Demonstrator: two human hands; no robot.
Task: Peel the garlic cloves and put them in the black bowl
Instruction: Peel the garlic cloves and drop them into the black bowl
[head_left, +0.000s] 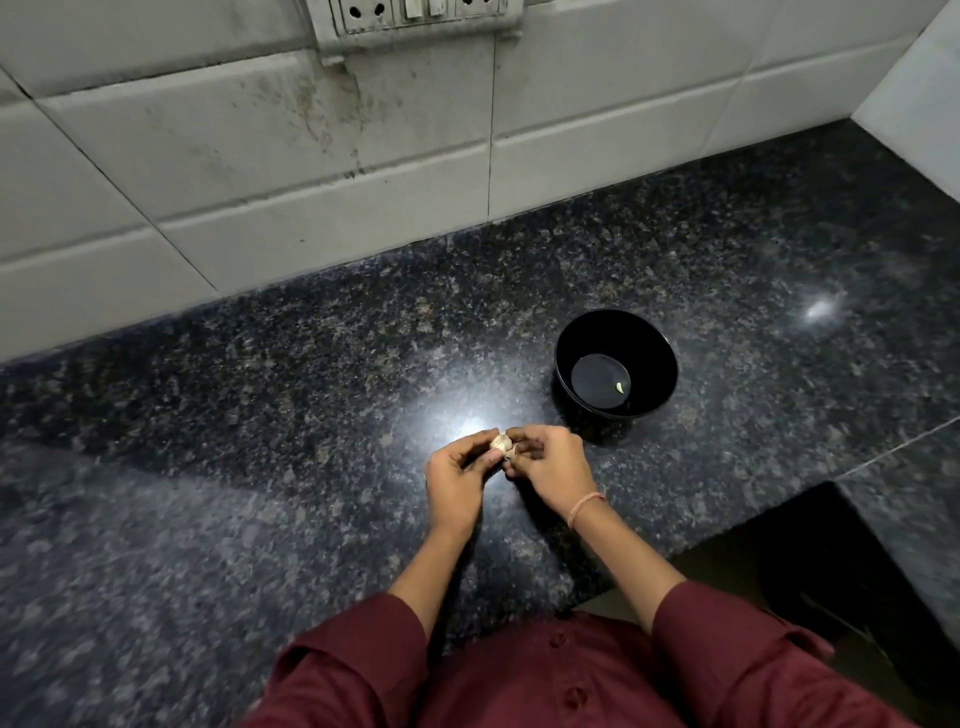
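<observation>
Garlic (502, 444) is being held between both hands, just to the near-left of the bowl (563, 343) and a little above the counter (260, 415). The left hand (457, 480) is gripping it with curled fingers, and the right hand (548, 467) is pinching its papery skin between thumb and fingertips, so the two hands are meeting on the same piece. I cannot tell if this piece is one clove or a small cluster. One peeled clove (621, 387) is lying inside the bowl, on the right part of its bottom, so I think the task is only starting.

To do this step well, the left hand should be keeping the piece steady while the right hand is catching a loose edge of skin with a nail and pulling it off in strips, without crushing the flesh. The skin should be falling on the counter away from the bowl, not into it.
</observation>
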